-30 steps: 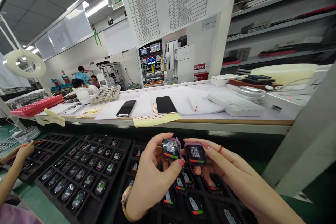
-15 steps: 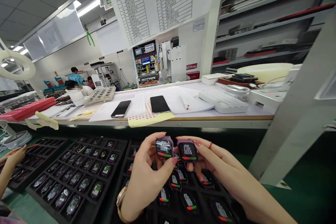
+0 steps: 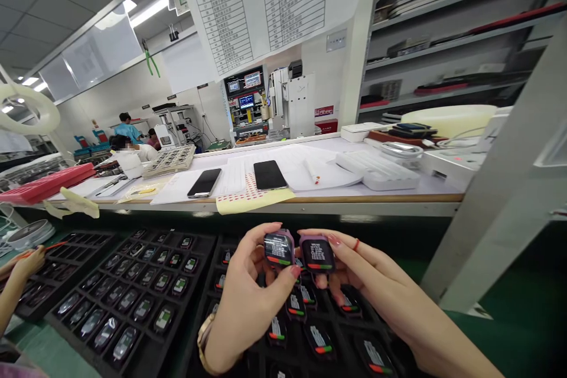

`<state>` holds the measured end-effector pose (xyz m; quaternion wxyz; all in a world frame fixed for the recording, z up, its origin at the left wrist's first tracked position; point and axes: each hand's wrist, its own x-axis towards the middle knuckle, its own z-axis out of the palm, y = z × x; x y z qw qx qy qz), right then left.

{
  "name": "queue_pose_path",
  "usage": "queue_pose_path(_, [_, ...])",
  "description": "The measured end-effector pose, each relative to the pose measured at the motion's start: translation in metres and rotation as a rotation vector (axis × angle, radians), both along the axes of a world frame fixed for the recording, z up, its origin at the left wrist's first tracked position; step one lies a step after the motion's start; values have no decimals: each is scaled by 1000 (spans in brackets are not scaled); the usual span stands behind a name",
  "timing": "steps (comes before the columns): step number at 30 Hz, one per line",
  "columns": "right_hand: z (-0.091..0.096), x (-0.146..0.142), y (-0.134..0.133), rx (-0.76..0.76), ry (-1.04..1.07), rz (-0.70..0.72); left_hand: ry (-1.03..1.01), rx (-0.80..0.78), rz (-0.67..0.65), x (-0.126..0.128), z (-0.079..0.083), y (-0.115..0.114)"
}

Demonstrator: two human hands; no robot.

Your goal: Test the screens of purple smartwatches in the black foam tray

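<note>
My left hand (image 3: 254, 301) is closed around a smartwatch (image 3: 279, 249) with a purple case and a lit screen showing white text above a red and green strip. Side by side with it, a second smartwatch (image 3: 316, 253) of the same look is gripped by my right hand (image 3: 367, 266), thumb at its right edge. Both screens face me. Below the hands lies a black tray (image 3: 345, 342) whose compartments hold several more watches with lit screens. Part of that tray is hidden behind my hands and forearms.
Left of my tray is another black tray (image 3: 153, 345) of watches, some with green screens. A co-worker's hand (image 3: 31, 263) is over a third tray (image 3: 91, 242) at far left. On the shelf ahead lie two phones (image 3: 270, 175) (image 3: 204, 183), papers and a white case (image 3: 376, 171). A post (image 3: 482, 201) stands right.
Almost nothing differs. Both hands keep the two watches in about the same place, with only a very slight shift of the picture.
</note>
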<state>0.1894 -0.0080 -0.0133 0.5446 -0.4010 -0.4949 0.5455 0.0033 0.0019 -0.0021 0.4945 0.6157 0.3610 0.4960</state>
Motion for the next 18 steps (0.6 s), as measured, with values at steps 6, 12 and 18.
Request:
queue_pose_path(6, [-4, 1, -1, -8, -5, 1, -1, 1, -4, -1, 0, 0])
queue_pose_path(12, [-4, 1, 2, -10, -12, 16, -9, 1, -5, -1, 1, 0])
queue_pose_path(18, [-1, 0, 1, 2, -29, -4, -7, 4, -6, 0, 0, 1])
